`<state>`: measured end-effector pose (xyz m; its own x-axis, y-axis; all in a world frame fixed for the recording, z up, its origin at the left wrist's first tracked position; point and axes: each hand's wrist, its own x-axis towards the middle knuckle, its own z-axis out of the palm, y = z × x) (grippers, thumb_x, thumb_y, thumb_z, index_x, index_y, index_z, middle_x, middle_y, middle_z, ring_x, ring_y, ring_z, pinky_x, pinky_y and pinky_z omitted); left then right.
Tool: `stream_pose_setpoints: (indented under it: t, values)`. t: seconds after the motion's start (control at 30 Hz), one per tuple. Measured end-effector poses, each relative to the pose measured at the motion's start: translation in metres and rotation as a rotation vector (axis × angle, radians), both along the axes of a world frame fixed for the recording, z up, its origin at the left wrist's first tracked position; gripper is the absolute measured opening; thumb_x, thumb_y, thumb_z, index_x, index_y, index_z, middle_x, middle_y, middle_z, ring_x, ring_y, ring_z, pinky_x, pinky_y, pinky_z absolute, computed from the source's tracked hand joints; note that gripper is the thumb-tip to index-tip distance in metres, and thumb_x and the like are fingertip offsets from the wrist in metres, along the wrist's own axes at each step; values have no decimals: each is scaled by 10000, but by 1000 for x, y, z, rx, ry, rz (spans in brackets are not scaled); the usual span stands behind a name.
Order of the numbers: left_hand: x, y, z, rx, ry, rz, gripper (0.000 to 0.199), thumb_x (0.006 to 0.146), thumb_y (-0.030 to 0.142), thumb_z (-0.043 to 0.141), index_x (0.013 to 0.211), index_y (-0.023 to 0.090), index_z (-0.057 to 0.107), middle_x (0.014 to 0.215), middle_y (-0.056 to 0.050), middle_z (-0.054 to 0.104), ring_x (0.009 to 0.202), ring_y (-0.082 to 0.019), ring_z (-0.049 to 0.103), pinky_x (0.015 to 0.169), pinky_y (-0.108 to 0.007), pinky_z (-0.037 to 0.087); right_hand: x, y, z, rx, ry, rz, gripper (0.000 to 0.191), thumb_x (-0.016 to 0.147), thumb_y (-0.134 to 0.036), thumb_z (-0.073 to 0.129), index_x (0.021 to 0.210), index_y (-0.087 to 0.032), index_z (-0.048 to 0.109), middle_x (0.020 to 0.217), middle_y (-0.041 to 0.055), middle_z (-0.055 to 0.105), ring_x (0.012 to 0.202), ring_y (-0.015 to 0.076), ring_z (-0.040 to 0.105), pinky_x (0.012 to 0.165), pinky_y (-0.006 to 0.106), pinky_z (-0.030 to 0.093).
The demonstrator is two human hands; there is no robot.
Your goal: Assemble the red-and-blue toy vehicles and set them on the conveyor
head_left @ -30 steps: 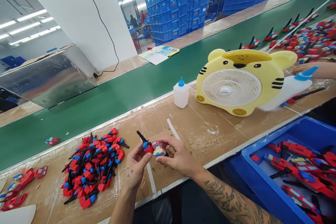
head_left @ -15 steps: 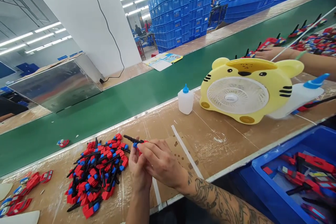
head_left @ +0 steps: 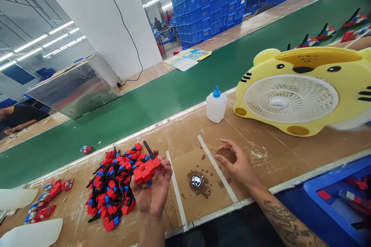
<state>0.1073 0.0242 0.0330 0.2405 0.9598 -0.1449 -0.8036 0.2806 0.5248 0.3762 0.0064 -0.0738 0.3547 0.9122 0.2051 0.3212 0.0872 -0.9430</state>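
Note:
My left hand point(head_left: 155, 195) grips a red toy part point(head_left: 146, 170) from which a black rod sticks up. It is above the cardboard-covered bench, beside a pile of red, blue and black toy pieces point(head_left: 111, 185). My right hand point(head_left: 237, 162) is off to the right with fingers curved apart and nothing between them. Between the two hands lies a round dark spot with a shiny white-and-black middle point(head_left: 196, 181), ringed by brown stains on the cardboard. White tape strips point(head_left: 217, 170) run on both sides of it.
A white bottle with a blue nozzle point(head_left: 216, 107) and a yellow animal-faced fan point(head_left: 301, 96) stand near the green belt point(head_left: 139, 104). A blue bin point(head_left: 324, 216) holds toy parts at right. Red toy assemblies point(head_left: 43, 202) lie at left. Another person point(head_left: 23, 117) sits across the belt.
My right hand has let go of the toy part and moved right. The left hand has turned, showing the red part. The view has shifted, uncovering the stained spot.

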Motion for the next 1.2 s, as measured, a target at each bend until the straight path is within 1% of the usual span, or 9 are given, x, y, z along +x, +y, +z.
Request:
stream_pose_setpoints:
  t: [0.13, 0.43, 0.53, 0.63, 0.77, 0.87, 1.0, 1.1, 1.2]
  values:
    - [11, 11, 4, -77, -84, -41, 832, 645, 680, 705, 1312, 209, 547, 971, -78, 579, 853, -166, 578, 786, -249, 534, 0, -1, -10, -54, 21, 24, 528, 828, -515, 688, 1245, -222, 552, 990, 67, 686, 960, 254, 645, 914, 417, 477]
    - [27, 46, -1, -55, 47, -171, 828, 629, 643, 752, 1301, 207, 544, 963, -64, 600, 880, -178, 600, 826, -274, 518, 2, 0, -2, -33, -110, 110, 322, 874, -448, 655, 1111, -232, 620, 906, 46, 661, 916, 252, 614, 872, 411, 468]
    - [20, 89, -7, 71, 475, -177, 816, 641, 697, 682, 1260, 177, 573, 1031, -110, 629, 936, -227, 613, 885, -356, 507, 2, 1, 0, -23, -162, 121, 287, 877, -424, 659, 1086, -230, 623, 885, 51, 651, 890, 257, 597, 847, 423, 461]
    - [23, 166, -7, 421, 1447, -168, 836, 697, 730, 532, 1322, 176, 492, 1033, -87, 637, 901, -224, 624, 871, -379, 505, 1, 2, 1, -17, -196, 126, 266, 863, -389, 680, 1066, -229, 620, 872, 44, 646, 872, 256, 590, 846, 435, 454]
    - [48, 281, -2, 494, 1837, -238, 799, 563, 391, 827, 1278, 172, 544, 969, -48, 659, 942, -246, 612, 867, -351, 477, 1, 1, 1, -18, -195, 127, 226, 861, -352, 676, 1047, -231, 628, 860, 40, 646, 855, 253, 598, 826, 425, 468]
    - [68, 340, -1, 474, 2036, -355, 566, 697, 348, 811, 1182, 147, 603, 970, -59, 664, 917, -228, 626, 835, -366, 503, 1, 1, -1, -24, -179, 92, 209, 863, -365, 663, 1032, -244, 642, 844, 40, 650, 854, 263, 610, 796, 416, 492]
    - [79, 373, -12, 407, 2205, -519, 291, 934, 368, 620, 1118, 144, 616, 1076, -72, 642, 915, -194, 640, 805, -390, 553, 0, 3, -8, 14, -191, 68, 198, 867, -387, 640, 1019, -260, 654, 794, 32, 650, 803, 262, 627, 746, 406, 519]
    - [77, 374, -24, 429, 2241, -564, 310, 937, 353, 620, 1167, 146, 602, 1124, -81, 634, 944, -201, 642, 816, -397, 562, -1, 6, -11, 23, -198, 66, 190, 870, -396, 626, 1000, -263, 664, 770, 32, 652, 777, 260, 629, 725, 406, 523]
    - [69, 363, -33, 537, 2231, -497, 408, 927, 375, 626, 1266, 161, 553, 1252, -109, 583, 1068, -245, 607, 900, -454, 530, -3, 8, -10, 14, -160, 25, 236, 863, -456, 614, 968, -256, 684, 753, 34, 656, 773, 263, 629, 736, 414, 525]
